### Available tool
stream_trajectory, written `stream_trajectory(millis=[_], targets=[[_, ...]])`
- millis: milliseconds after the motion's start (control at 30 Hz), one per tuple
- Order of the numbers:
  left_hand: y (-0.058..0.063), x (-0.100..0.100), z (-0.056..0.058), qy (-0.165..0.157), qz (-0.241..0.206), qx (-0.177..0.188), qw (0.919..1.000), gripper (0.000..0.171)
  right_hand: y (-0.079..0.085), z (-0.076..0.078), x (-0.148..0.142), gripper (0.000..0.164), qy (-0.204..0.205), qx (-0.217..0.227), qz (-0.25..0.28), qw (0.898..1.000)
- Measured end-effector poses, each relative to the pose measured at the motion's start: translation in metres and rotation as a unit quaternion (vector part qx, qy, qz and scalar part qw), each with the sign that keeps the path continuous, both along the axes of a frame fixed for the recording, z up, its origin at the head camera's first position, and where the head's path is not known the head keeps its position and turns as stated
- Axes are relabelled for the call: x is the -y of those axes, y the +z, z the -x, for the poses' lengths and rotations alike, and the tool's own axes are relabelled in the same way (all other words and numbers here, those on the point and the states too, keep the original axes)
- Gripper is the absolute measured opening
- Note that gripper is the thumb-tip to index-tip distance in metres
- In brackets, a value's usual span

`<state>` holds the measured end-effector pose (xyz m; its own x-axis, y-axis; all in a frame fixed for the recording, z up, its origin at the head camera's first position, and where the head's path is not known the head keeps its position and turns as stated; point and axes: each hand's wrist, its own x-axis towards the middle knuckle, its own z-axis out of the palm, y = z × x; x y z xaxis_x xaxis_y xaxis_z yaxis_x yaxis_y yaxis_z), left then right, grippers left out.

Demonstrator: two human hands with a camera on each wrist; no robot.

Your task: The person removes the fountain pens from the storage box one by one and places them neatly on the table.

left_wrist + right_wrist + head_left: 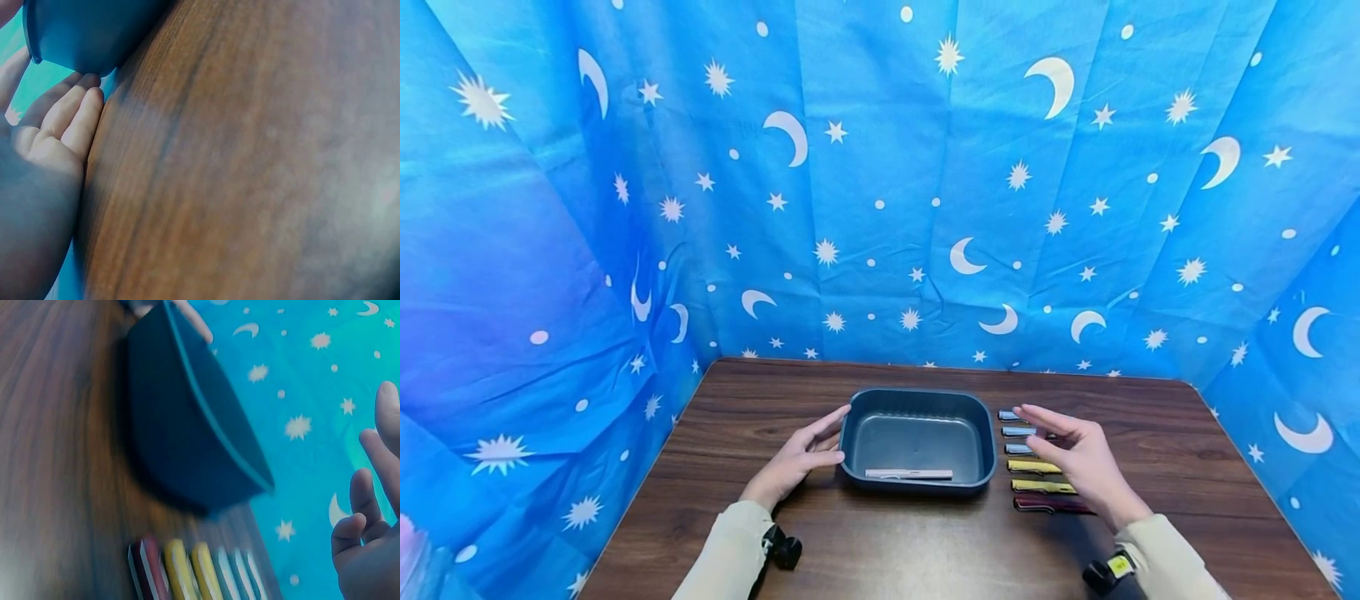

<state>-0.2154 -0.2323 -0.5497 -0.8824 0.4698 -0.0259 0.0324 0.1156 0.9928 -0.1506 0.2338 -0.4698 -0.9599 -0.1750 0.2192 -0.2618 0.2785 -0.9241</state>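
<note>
A dark blue-grey rectangular bin point(917, 483) stands on the table with one pale pen point(908, 474) lying along its near inner side. My left hand point(801, 458) rests against the bin's left end, fingers at the rim and thumb extended along the side. The left wrist view shows its fingertips point(90, 81) beside the lower wall of the bin point(87, 31). Over the row of pens to the right, my right hand point(1082, 454) is raised with nothing in it, fingers loosely bent. Beneath it lie three light blue pens point(1017, 432), two yellow pens point(1037, 486) and a dark red pen point(1048, 503), partly covered by the hand.
The dark wood-grain table point(887, 550) ends at a blue curtain point(880, 208) with white moons and stars, which hangs behind it and on both sides. The pens lie side by side, close to the bin's right end.
</note>
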Motion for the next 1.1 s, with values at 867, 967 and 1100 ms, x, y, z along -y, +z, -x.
stream_trajectory(millis=[867,967,1100], targets=[[-0.002,0.0,0.002,0.001,0.0,-0.006,1.0,0.07,-0.015,0.052,0.089,0.041,0.109,0.068,0.011,0.992],[-0.003,0.0,0.003,0.001,0.0,-0.005,1.0,0.07,-0.015,0.054,0.093,0.042,0.115,0.065,-0.025,0.991],[-0.003,0.0,0.002,0.0,0.001,-0.004,1.0,0.07,-0.014,0.054,0.099,0.043,0.136,0.061,-0.055,0.987]])
